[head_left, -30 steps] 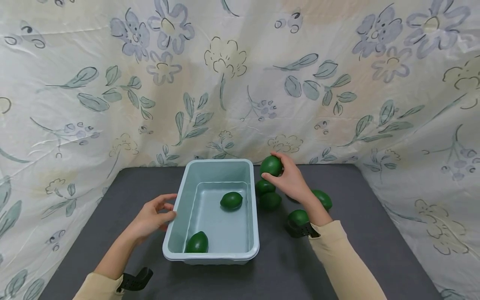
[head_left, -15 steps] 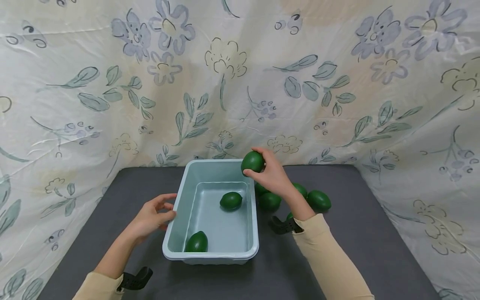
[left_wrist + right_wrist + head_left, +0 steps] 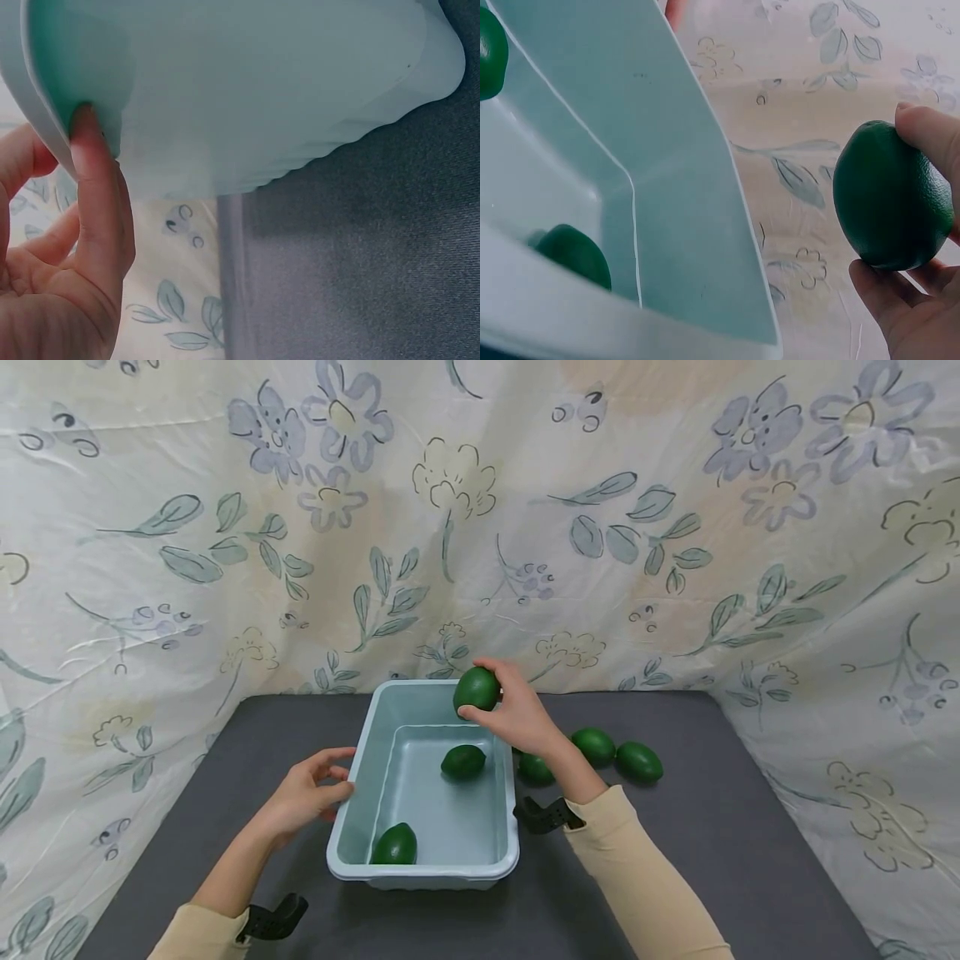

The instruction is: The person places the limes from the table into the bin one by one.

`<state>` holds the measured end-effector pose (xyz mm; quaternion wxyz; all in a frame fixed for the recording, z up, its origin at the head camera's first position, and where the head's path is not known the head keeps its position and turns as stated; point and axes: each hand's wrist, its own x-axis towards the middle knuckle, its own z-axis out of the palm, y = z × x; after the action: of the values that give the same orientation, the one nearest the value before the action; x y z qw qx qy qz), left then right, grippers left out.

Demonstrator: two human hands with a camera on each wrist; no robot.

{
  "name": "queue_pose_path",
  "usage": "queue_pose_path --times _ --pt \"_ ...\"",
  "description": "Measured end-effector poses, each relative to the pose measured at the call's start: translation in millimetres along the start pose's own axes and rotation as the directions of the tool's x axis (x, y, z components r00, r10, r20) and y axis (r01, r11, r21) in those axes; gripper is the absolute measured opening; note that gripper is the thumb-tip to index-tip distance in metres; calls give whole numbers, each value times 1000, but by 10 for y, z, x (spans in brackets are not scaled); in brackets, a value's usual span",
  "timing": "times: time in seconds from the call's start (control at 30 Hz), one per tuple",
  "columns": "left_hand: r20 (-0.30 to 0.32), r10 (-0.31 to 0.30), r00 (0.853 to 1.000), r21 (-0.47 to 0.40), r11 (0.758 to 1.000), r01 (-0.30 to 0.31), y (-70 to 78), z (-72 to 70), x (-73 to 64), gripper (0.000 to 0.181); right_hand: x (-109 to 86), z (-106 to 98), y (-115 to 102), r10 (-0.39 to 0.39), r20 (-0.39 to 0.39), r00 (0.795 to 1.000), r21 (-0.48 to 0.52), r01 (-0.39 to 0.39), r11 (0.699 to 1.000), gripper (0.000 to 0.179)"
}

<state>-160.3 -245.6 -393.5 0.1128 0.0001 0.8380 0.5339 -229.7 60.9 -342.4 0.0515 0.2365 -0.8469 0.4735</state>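
My right hand (image 3: 517,710) holds a dark green lime (image 3: 477,690) between thumb and fingers, over the far right part of a pale blue plastic tub (image 3: 427,871). In the right wrist view, the held lime (image 3: 891,196) shows pebbled skin, with fingertips at both ends. At the tub's left side, my left hand (image 3: 307,789) holds the rim by thumb and finger; the left wrist view has the thumb (image 3: 97,202) against the wall under the lip. Inside the tub, one lime (image 3: 463,762) lies toward the right and another lime (image 3: 394,844) in the near left corner.
Several more limes lie right of the tub on the dark grey table (image 3: 712,852): one lime (image 3: 639,762), a second lime (image 3: 593,747) and a lime (image 3: 536,769) partly behind my right wrist. A floral cloth (image 3: 480,527) hangs behind the table and along its sides.
My right hand has carried the lime leftward, from above the limes beside the tub to over the tub's far end. The left hand has stayed at the rim.
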Motion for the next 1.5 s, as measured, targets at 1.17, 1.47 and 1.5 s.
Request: queue_pose_path --times 1.17,1.47,1.5 --pt "9 6 1000 -8 1000 -6 1 4 -9 56 53 410 -305 -85 157 984 -67 97 993 69" --pt "1 -11 1000 5 1000 11 5 10 2 56 41 472 -340 -74 202 977 -76 91 993 69" --pt "1 -12 1000 5 1000 12 6 9 2 56 41 476 -334 -73 204 976 -79 91 993 69"
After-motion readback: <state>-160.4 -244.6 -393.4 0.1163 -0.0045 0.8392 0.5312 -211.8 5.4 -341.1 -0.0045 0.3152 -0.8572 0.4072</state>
